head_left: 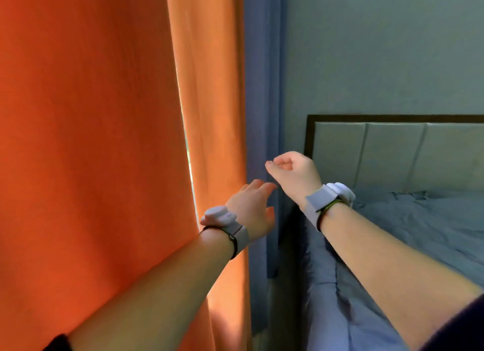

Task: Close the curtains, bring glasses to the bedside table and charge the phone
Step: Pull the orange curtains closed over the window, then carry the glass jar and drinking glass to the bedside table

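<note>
Two orange curtain panels hang on the left: the large left panel (86,141) and a narrower right panel (209,89). A thin bright slit of daylight shows between them. A blue curtain (262,89) hangs just right of the orange ones. My left hand (251,206) is stretched out in front of the right orange panel's edge, fingers relaxed, holding nothing. My right hand (293,172) is raised in front of the blue curtain, fingers loosely curled, nothing in it. No glasses, phone or bedside table are in view.
A bed (419,233) with rumpled blue bedding fills the lower right, close to the curtains. Its padded pale headboard (392,154) with a dark frame stands against the grey wall (379,49). A narrow gap runs between bed and curtains.
</note>
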A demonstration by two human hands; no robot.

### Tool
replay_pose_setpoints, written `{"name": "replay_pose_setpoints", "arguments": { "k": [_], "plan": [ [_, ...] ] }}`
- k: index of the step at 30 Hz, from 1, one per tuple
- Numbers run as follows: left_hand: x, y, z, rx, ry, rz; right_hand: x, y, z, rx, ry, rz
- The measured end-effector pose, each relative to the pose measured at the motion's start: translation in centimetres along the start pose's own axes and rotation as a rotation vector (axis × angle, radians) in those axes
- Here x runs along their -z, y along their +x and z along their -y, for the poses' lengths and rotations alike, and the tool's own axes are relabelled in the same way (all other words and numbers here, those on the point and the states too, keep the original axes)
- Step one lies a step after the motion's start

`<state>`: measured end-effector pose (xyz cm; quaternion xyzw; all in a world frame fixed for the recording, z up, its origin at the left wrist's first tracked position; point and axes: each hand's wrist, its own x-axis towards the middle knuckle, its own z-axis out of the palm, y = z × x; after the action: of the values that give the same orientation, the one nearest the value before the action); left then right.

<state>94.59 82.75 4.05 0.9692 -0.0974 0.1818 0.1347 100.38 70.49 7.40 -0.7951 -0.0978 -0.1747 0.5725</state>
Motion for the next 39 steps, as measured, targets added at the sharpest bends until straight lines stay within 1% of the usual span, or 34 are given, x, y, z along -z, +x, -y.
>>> {"name": "replay_pose_setpoints", "arguments": {
  "k": [4, 7, 10, 12, 14, 21, 23, 27, 32, 33, 36, 39],
  "plan": [
    [-2.0, 0.5, -3.3, -0.083, -0.129, 0.032, 4.6, -0.9, -2.9, -0.071, -0.002, -0.110],
    [-2.6, 0.6, -5.3, -0.166, -0.229, -0.017, 7.1, -2.6, -3.9, -0.100, -0.007, -0.133],
    [-4.2, 0.1, -8.2, -0.254, -0.347, -0.007, 10.7, -5.7, -5.2, -0.128, -0.059, -0.235],
    [-4.9, -0.2, -9.5, -0.282, -0.397, -0.013, 12.2, -6.9, -5.7, -0.147, -0.088, -0.262],
    [-5.7, -0.5, -10.6, -0.317, -0.437, -0.021, 13.7, -8.4, -6.0, -0.175, -0.134, -0.323],
    [-7.8, -2.9, -15.4, -0.388, -0.581, 0.039, 19.1, -15.0, -6.4, -0.234, -0.244, -0.508],
    [-7.9, -3.7, -16.9, -0.391, -0.612, 0.071, 20.5, -16.4, -6.1, -0.249, -0.259, -0.525],
    [-8.0, -4.9, -21.1, -0.416, -0.705, 0.082, 24.3, -19.0, -4.9, -0.275, -0.260, -0.576],
    [-7.7, -7.2, -29.3, -0.456, -0.766, 0.128, 32.0, -23.8, -3.4, -0.262, -0.201, -0.680],
    [-7.6, -7.3, -30.1, -0.464, -0.771, 0.129, 32.5, -24.1, -3.2, -0.261, -0.206, -0.677],
    [-7.9, -9.3, -35.7, -0.500, -0.801, 0.164, 37.0, -26.9, -3.4, -0.285, -0.241, -0.688],
    [-8.8, -11.8, -41.7, -0.508, -0.829, 0.163, 42.2, -29.6, -5.0, -0.329, -0.255, -0.659]
  ]
}}
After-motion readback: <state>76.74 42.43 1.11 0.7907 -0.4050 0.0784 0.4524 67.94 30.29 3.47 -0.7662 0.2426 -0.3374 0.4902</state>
